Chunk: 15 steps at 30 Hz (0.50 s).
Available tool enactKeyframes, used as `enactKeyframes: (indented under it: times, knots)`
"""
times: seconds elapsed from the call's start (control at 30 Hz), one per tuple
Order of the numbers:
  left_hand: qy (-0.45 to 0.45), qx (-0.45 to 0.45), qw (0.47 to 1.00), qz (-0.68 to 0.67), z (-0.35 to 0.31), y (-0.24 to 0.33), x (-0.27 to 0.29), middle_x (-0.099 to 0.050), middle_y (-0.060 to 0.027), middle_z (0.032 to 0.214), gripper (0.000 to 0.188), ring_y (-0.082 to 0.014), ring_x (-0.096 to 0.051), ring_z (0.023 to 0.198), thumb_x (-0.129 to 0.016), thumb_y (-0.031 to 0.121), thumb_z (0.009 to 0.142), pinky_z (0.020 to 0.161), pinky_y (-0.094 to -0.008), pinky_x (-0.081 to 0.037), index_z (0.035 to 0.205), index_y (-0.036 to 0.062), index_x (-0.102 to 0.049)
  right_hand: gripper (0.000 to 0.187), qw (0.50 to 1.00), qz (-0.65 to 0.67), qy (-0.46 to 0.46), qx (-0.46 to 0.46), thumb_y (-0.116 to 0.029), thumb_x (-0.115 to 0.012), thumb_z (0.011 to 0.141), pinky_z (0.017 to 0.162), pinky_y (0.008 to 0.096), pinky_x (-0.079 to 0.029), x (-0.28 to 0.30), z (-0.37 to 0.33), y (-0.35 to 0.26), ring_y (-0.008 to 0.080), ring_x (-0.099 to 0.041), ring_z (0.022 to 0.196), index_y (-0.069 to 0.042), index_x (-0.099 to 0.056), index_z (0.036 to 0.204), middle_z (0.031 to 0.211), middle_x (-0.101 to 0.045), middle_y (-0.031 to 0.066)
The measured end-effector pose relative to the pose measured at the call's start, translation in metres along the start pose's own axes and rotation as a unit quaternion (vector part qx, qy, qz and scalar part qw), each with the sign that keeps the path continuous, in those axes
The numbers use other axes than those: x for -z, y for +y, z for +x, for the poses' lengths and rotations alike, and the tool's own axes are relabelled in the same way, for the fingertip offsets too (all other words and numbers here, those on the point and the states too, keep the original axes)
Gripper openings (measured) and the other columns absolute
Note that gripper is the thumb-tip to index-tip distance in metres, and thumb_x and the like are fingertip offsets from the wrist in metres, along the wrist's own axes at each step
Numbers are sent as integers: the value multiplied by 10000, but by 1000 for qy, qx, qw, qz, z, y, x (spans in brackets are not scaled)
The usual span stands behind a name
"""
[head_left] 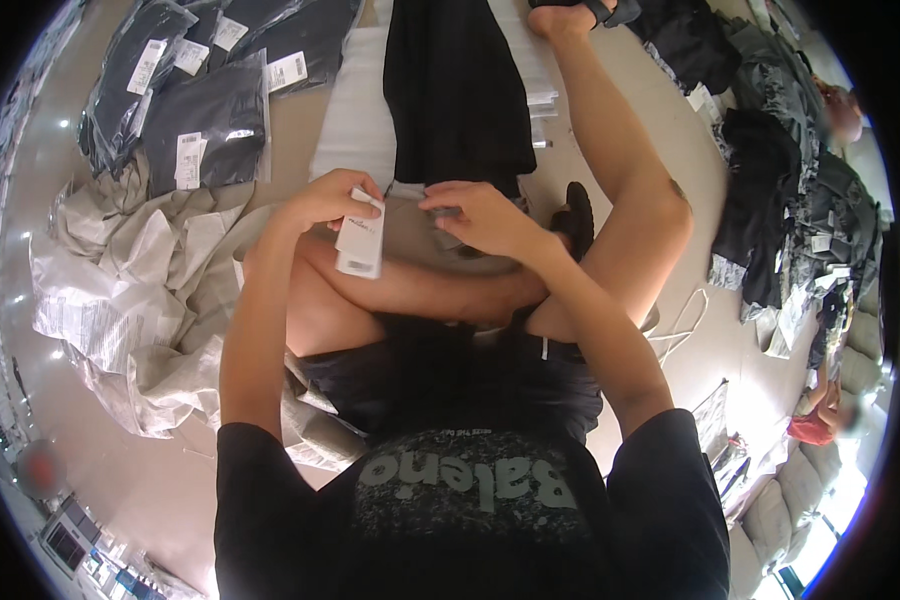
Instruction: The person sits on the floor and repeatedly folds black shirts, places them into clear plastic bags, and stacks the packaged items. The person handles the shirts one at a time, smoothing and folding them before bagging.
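Beige floor [290,150] has dark clothes [755,190] heaped at 2 o'clock, left hand [335,200] is pinching white hang tags [360,235] at 10, and right hand [482,217] is curled at 1 (can't tell if it's holding anything), so a slack pinch might drop the tags.

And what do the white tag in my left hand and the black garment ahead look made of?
The white tag looks like smooth card, flat and straight-edged in your left hand. The black garment seems matte fabric, dark with little shine; its fibre I can't tell.
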<state>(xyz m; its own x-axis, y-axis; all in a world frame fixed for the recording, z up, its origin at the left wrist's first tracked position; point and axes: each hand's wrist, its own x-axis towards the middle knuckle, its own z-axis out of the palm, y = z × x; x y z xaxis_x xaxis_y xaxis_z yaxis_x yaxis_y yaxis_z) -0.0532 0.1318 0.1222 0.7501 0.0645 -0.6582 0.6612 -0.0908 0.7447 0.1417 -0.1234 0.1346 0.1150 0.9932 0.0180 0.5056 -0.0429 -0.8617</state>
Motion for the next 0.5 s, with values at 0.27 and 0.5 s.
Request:
enactKeyframes:
  times: [0.27,0.5]
  knots:
    - [273,-187,832,444,79,21,2,-747,-134,1000,221,-331,-713,918,-772,177,853,818,-423,-564,1021,35,-748,236,962,-230,-42,-141,-157,-660,927,918,461,-599,25,20,50,354,-738,1035,-154,-801,1116,1121,-778,113]
    - [411,-343,754,380,158,70,-39,-641,-122,962,294,-347,-631,910,-688,131,955,787,-468,-498,1239,58,-704,397,953,-98,252,-139,-164,-683,955,896,424,-580,126,154,143,318,-746,1006,-92,-683,1345,1090,-772,153]
